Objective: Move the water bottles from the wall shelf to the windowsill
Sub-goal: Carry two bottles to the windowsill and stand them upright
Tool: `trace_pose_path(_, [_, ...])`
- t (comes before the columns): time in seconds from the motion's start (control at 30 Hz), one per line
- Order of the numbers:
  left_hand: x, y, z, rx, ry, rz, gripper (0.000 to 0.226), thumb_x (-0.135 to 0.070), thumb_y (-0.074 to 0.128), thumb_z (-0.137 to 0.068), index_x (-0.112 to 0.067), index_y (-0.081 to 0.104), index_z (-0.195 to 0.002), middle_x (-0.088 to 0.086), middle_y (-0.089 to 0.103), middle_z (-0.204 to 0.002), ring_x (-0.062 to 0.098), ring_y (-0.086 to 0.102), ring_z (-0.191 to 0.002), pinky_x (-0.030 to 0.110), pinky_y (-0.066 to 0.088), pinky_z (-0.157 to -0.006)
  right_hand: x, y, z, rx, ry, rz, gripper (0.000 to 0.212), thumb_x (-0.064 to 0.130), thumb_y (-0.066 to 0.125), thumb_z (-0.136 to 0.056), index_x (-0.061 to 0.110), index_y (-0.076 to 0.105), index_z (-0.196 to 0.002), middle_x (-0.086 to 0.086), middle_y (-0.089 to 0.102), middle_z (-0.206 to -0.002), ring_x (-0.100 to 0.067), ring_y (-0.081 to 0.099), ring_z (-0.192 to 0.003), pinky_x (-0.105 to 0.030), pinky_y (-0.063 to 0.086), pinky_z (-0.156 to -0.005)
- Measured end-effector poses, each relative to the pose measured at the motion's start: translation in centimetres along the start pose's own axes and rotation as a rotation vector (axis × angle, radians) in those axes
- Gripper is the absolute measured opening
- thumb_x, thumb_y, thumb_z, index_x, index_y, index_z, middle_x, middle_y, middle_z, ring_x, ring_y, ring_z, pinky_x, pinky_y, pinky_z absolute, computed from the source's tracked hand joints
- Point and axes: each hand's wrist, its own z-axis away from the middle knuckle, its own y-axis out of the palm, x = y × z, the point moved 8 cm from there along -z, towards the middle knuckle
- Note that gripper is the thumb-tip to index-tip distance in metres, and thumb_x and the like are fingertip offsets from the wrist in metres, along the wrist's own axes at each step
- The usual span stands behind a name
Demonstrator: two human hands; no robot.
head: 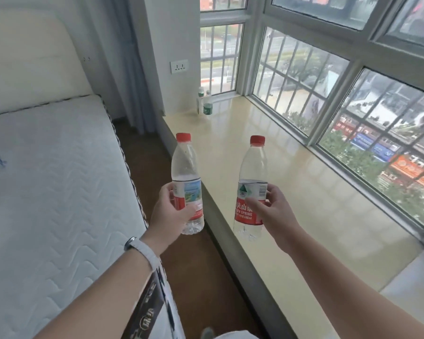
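Mattress [54,182] at the left, then the left hand [169,214] gripping one red-capped bottle [187,177] upright over the floor, the right hand [272,211] clasping another bottle [251,182] above the windowsill [304,192] (two more bottles [205,101] stand at its far end).

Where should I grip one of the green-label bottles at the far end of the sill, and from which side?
Take the nearer green-label bottle by the clear body above its label, coming in from the open sill on its near-right side. It stands upright, with a second bottle close behind on its left and the wall beyond. Both hands are full now: left hand, right hand.
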Motion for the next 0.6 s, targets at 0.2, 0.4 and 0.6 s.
trace_pose_path(0.2, [0.6, -2.6, -3.4, -0.096, -0.018, 0.006, 0.058, -0.014, 0.078, -0.084, -0.022, 0.046, -0.131, -0.006, 0.064, -0.115, 0.002, 0.066, -0.097, 0.013, 0.053, -0.071, 1.5, 3.6, -4.7, 0.081, -0.026, -0.005, 0.041, 0.018, 0.073, -0.086, 0.023, 0.053, -0.122, -0.003, 0.065, -0.113, -0.019, 0.070, -0.096, -0.043, 0.059, -0.083])
trace_pose_path(0.4, [2.0, -2.6, -7.9, -0.141, -0.080, -0.038, 0.056, -0.009, 0.075, -0.084, -0.023, 0.046, -0.130, -0.007, 0.063, -0.111, -0.010, 0.064, -0.088, 0.008, 0.050, -0.065, 0.9, 5.5, -10.7, 0.147, -0.009, -0.007, 0.043, 0.019, 0.075, -0.086, 0.023, 0.053, -0.123, -0.001, 0.066, -0.112, -0.015, 0.071, -0.092, -0.038, 0.059, -0.080])
trace_pose_path(0.6, [0.8, -2.2, -14.9, -0.194, -0.119, -0.064, 0.054, -0.010, 0.075, -0.085, -0.027, 0.047, -0.128, -0.007, 0.064, -0.112, 0.007, 0.066, -0.096, 0.012, 0.053, -0.065, 2.4, 7.1, -19.6, 0.207, -0.009, -0.064, 0.041, 0.024, 0.074, -0.085, 0.024, 0.054, -0.121, -0.001, 0.067, -0.110, -0.014, 0.070, -0.093, -0.036, 0.059, -0.079])
